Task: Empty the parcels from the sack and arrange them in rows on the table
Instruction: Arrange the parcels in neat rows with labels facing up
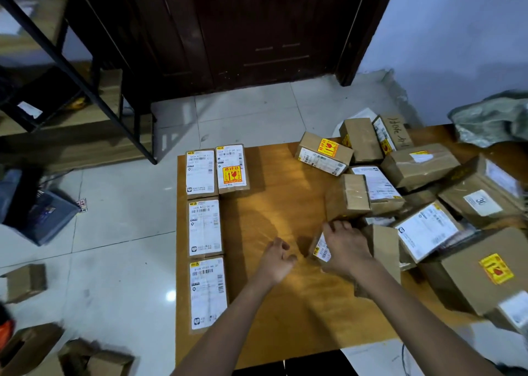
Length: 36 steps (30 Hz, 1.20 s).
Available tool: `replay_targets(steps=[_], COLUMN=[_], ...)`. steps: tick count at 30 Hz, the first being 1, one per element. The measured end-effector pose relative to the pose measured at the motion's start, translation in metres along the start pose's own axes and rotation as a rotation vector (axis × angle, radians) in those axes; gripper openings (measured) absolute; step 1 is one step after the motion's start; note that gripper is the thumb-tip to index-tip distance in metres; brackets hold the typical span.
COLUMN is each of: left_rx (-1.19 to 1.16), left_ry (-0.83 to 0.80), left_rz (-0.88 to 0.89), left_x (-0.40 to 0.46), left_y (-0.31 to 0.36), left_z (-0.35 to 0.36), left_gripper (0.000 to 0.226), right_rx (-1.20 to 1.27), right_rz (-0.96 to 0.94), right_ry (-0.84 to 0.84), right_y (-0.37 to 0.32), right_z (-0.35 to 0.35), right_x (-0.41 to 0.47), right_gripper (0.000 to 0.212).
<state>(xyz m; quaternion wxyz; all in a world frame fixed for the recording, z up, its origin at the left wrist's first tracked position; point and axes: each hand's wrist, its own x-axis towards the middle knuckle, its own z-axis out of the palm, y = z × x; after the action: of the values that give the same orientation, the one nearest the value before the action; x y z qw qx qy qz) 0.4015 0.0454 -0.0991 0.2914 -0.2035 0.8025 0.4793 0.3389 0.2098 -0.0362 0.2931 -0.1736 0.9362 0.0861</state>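
Right hand (344, 247) is gripping a small brown cardboard parcel (322, 247) off the jumbled heap, probably headed for the neat label-up rows (204, 227); left hand (278, 257) hangs loosely curled, holding nothing.

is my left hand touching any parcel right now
Apart. The head view shows the left hand hovering over the bare table, fingers loosely curled, with a strip of wood between it and the small parcel under the right hand.
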Motion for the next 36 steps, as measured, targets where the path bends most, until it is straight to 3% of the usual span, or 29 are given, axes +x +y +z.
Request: replay_targets(steps=[6, 10, 15, 19, 23, 27, 31, 36], left_rx=[-0.002, -0.182, -0.404, -0.530, -0.545, -0.590, -0.716, -0.747], left_ry=[-0.057, 0.001, 0.068, 0.142, 0.191, 0.246, 0.066, -0.105], left_rz=[-0.096, -0.142, -0.206, -0.220, -0.143, -0.049, -0.020, -0.045], left_x=[-0.015, -0.019, -0.019, -0.016, -0.018, -0.020, -0.022, -0.026], left_y=[-0.010, -0.009, -0.001, 0.002, 0.004, -0.002, -0.013, -0.018], left_z=[0.016, 0.023, 0.017, 0.005, -0.002, -0.010, -0.030, -0.052], left_gripper=[0.033, 0.048, 0.047, 0.069, 0.063, 0.041, 0.050, 0.046], right_rx=[-0.001, 0.174, 0.373, 0.505, 0.606, 0.809, 1.219, 1.538], right_rz=[-0.006, -0.035, -0.044, -0.017, 0.004, -0.010, -0.022, 0.054], right_ry=[0.088, 0.136, 0.226, 0.260, 0.302, 0.306, 0.267, 0.089], right_y=[0.002, -0.004, -0.031, -0.050, -0.066, -0.070, -0.054, -0.046], right_z=[0.022, 0.011, -0.011, -0.022, -0.025, -0.021, -0.018, 0.003], right_x=[0.004, 0.011, 0.021, 0.028, 0.029, 0.028, 0.023, 0.015], right_gripper=[0.095, 0.103, 0.108, 0.109, 0.107, 0.099, 0.064, 0.066])
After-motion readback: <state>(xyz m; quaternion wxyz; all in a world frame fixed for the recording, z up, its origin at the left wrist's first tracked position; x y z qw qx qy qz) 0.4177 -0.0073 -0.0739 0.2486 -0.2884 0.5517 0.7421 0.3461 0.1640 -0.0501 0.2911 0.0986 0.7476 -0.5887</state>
